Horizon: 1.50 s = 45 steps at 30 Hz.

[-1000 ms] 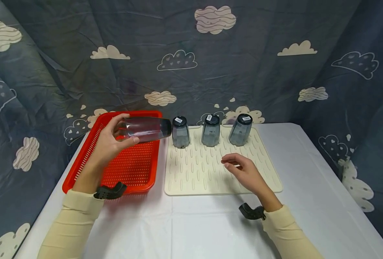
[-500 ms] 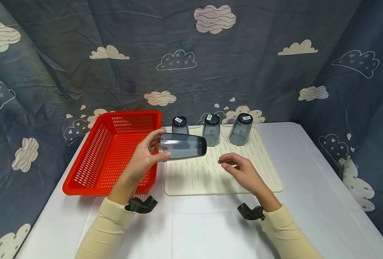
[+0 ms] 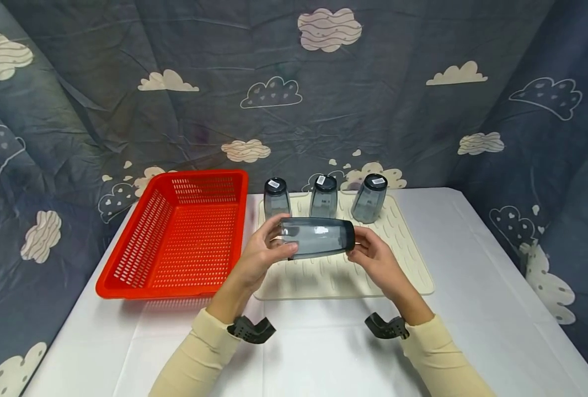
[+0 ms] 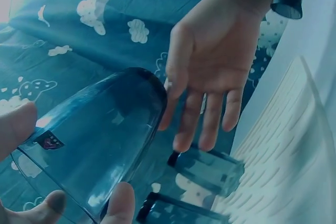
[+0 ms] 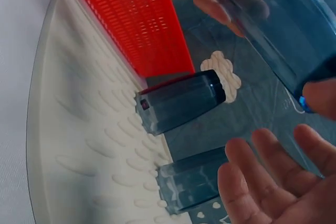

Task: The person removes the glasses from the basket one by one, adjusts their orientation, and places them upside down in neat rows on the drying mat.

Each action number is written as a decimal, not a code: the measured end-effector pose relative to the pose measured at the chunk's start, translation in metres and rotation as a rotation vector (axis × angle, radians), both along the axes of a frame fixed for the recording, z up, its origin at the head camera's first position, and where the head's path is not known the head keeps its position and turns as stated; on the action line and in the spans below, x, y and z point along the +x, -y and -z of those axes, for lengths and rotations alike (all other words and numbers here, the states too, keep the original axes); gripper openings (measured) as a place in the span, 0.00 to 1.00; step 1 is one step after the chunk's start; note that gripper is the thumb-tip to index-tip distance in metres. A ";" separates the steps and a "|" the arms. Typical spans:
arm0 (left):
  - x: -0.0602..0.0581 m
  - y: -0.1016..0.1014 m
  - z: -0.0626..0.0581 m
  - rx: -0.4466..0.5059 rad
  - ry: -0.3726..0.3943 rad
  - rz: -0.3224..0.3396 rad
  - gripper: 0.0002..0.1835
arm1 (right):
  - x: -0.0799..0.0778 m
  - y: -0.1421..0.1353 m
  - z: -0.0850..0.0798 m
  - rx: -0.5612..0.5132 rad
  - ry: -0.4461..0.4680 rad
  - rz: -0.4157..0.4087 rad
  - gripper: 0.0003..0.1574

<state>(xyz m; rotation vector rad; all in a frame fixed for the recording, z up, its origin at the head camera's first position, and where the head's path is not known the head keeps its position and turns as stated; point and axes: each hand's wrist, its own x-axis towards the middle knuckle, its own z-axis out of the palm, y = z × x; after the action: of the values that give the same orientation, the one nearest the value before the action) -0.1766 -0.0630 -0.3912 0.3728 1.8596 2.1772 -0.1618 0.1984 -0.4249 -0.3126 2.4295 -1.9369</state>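
A smoky grey drinking glass [image 3: 319,237] lies sideways in the air over the front part of the cream drying mat [image 3: 314,284]. My left hand [image 3: 255,263] grips it around the rim end, thumb at the front. At its dark, thick base is my right hand [image 3: 380,267]. The right wrist view shows the right thumb [image 5: 321,98] right at the base, while the other fingers stay extended and apart from the glass. Three like glasses stand upside down along the mat's back edge: a left one [image 3: 276,198], a middle one [image 3: 324,198] and a right one [image 3: 370,199].
To the left of the mat sits a red perforated plastic basket [image 3: 194,270] with nothing in it. A white cloth covers the table [image 3: 314,347]. Behind hangs a dark curtain [image 3: 398,127] with a cloud pattern.
My left hand has carried the glass from over the basket rightward and nearer, to above the mat. The glass base has met my right hand, which has barely moved.
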 end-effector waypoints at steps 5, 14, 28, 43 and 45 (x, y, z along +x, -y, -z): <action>0.001 -0.008 0.004 0.033 0.019 0.005 0.38 | 0.001 -0.001 0.000 -0.110 -0.026 -0.075 0.36; 0.000 -0.010 0.010 0.043 0.012 0.035 0.38 | 0.001 -0.002 0.001 -0.239 -0.045 -0.144 0.43; -0.001 -0.006 0.012 0.004 -0.027 0.061 0.38 | 0.001 -0.002 -0.002 -0.259 -0.075 -0.182 0.45; -0.001 -0.004 0.013 0.025 -0.036 0.079 0.39 | 0.002 0.002 -0.005 -0.234 -0.058 -0.139 0.45; -0.001 -0.004 0.013 0.027 -0.032 0.082 0.39 | 0.002 0.002 -0.005 -0.232 -0.049 -0.135 0.44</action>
<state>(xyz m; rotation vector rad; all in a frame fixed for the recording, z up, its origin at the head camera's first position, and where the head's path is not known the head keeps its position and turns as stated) -0.1776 -0.0585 -0.4041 0.4832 1.7999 2.1561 -0.1601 0.1965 -0.4197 -0.5201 2.1484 -2.1753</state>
